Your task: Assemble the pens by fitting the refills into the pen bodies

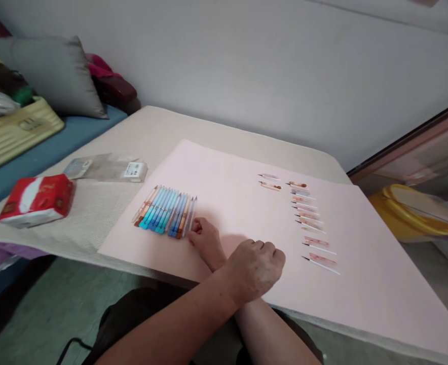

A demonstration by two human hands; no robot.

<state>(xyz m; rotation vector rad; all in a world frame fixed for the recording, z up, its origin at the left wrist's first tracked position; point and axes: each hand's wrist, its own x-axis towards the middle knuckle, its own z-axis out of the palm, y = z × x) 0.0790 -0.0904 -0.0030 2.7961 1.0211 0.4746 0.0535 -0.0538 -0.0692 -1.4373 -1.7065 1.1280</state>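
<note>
My forearms cross over the table's front edge, the left one on top. My left hand (257, 268) is closed in a loose fist, back upward, right of my other hand; its palm side is hidden. Under it my right hand (208, 243) reaches left, fingers curled at the right end of a row of pencils (166, 210). Its fingertips are by the lower end of the last clear-barrelled one; whether they grip it I cannot tell. Blue, orange-brown and clear barrels lie side by side, tips away from me. More pencils (308, 215) lie spaced out at the right, dark tips leftward.
A pink sheet (239, 175) covers much of the cream-topped table (209, 126). At the left are a red tissue pack (37, 199) and a clear plastic package (108, 167). A wall stands behind, a yellow bin (406, 213) at the right, a grey cushion (52, 71) far left.
</note>
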